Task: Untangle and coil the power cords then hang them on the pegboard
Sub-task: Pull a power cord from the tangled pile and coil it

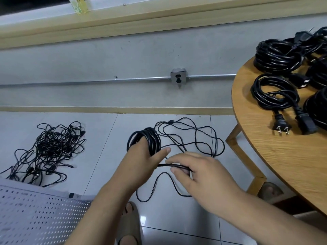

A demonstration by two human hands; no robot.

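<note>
Cord (152, 138) around left hand (141, 160)

Flat, cool indoor light fills your view with faint shadows, a white glare on the floor tile (143, 219), motion blur softening your right hand (200, 172) and the table (274, 165), and wide-angle bowing along the window sill (141, 16).

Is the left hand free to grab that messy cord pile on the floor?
Probably not yet. The left hand holds a coil wound round it, the right hand pinches its loose cord, and the tangled pile lies apart across bare floor.
</note>
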